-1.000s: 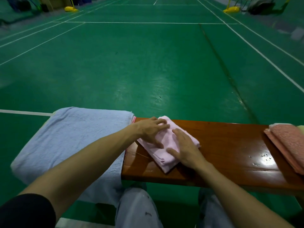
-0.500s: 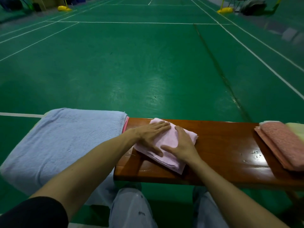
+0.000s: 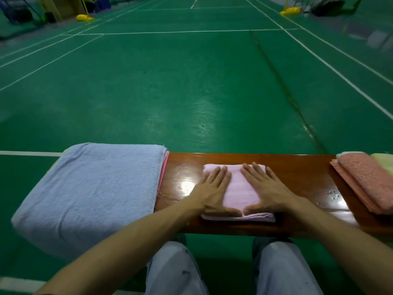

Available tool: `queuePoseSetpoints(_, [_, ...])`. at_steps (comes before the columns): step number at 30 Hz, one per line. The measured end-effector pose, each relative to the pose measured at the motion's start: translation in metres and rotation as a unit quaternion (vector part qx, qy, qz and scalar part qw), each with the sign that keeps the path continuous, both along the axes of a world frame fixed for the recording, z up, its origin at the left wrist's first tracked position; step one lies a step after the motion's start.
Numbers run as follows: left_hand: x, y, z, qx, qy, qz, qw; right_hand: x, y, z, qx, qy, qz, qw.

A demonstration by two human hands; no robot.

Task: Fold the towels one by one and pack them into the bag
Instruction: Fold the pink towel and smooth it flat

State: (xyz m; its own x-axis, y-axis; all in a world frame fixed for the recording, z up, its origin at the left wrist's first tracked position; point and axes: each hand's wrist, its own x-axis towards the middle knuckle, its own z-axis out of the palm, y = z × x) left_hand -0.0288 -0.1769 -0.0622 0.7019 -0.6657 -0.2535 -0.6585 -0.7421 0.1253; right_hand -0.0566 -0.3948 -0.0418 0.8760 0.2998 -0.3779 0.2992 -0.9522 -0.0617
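Observation:
A small folded pale pink towel lies square on the brown wooden bench, close to its near edge. My left hand lies flat on the towel's left half, fingers straight. My right hand presses flat on its right half, and the two thumbs almost meet near the towel's front edge. A stack of towels topped by a large light blue towel covers the bench's left end. No bag is in view.
A folded salmon-pink towel lies at the bench's right end, with a pale yellow towel behind it. My knees are under the bench's near edge. Green sports-court floor stretches beyond, with yellow post bases far back.
The pink towel lay skewed on the bench and now sits square to it. Both hands have moved from its corners to lie flat side by side on top.

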Motion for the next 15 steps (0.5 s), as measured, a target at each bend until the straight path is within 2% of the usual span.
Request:
queuePoseSetpoints(6, [0.012, 0.003, 0.010, 0.045, -0.050, -0.058, 0.996, -0.003, -0.004, 0.001, 0.016, 0.018, 0.008, 1.000])
queuePoseSetpoints(15, [0.022, 0.021, -0.004, -0.038, -0.004, -0.030, 0.999, -0.005, -0.024, -0.012, 0.020, -0.003, -0.017, 1.000])
